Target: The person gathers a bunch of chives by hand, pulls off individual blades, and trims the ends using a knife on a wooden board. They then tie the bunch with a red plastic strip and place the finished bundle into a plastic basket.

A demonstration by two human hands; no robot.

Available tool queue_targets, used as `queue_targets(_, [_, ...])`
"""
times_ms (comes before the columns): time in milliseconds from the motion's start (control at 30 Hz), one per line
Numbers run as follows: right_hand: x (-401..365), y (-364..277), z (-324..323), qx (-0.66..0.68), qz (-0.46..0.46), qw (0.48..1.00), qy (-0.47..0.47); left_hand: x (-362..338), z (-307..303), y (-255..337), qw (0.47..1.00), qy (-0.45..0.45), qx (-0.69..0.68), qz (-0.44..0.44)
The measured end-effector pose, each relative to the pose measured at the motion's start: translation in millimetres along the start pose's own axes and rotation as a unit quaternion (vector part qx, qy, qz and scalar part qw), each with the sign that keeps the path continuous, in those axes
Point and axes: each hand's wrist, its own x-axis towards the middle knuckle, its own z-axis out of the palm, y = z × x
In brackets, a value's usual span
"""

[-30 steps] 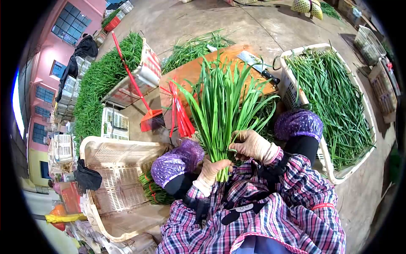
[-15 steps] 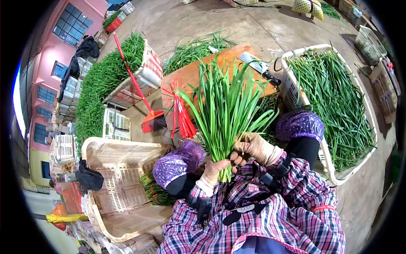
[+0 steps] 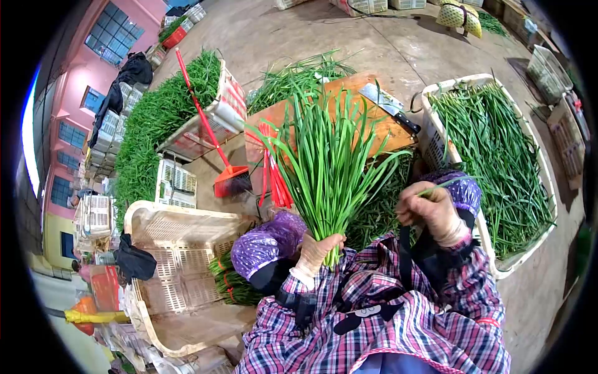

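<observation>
A fan-shaped bunch of long green leafy stalks [image 3: 330, 168] stands upright, its stalk ends gripped low by my left hand [image 3: 317, 254]. To the right, apart from the bunch, my right hand [image 3: 430, 209] is closed on a single green leaf [image 3: 445, 182] near my right knee. Behind the bunch lies a wooden board [image 3: 361, 128], partly covered by the leaves. On it rest a cleaver [image 3: 387, 103] with a black handle, and red strips [image 3: 274, 174] hang at its left edge.
On the right stands a white crate [image 3: 492, 255] full of green stalks. An open crate [image 3: 168, 219] is at lower left, with tied bundles [image 3: 229, 280] beside my left knee. A red broom [image 3: 232, 177] leans against another filled crate [image 3: 212, 128]. More greens [image 3: 299, 78] lie behind the board.
My right hand has left the base of the bunch and moved right with a leaf in it. My left hand still holds the bunch. The view has shifted slightly.
</observation>
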Motion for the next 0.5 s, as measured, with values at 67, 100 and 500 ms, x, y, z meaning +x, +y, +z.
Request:
queue_targets(67, [-27,-20,-18,-0.064,-0.057,0.994,0.073,2,-1,-2,1.0,-0.009,-0.018,-0.011])
queue_targets(100, [-45,-30,-29,-0.103,-0.066,0.983,0.136,6,-3,-6,1.0,-0.012,-0.015,-0.009])
queue_targets(500, [-390,160,-178,-0.036,0.184,0.742,0.644,25,5,-7,0.992,-0.122,-0.014,-0.024])
